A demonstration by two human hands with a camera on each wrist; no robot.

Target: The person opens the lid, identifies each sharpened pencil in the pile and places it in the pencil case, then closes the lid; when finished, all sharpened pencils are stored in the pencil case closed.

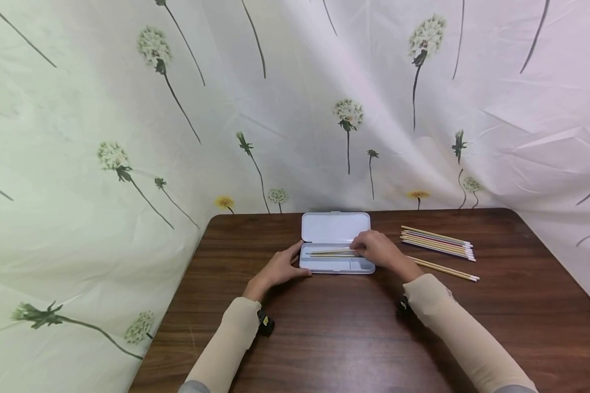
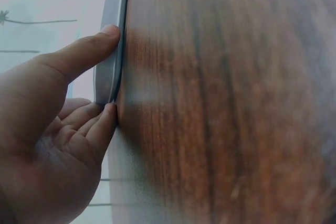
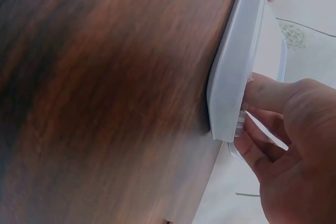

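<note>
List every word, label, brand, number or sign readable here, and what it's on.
No readable text in any view.
Case: none visible.
Loose pencils: any print too small to read.
Left wrist device: small yellow mark, too small to read.
Backdrop: printed flowers, no lettering visible.

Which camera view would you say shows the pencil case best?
The head view: it shows the pencil case from above, inside and lid. Left wrist shows mainly its outer side; right wrist, its outer side and part of the lid.
</note>
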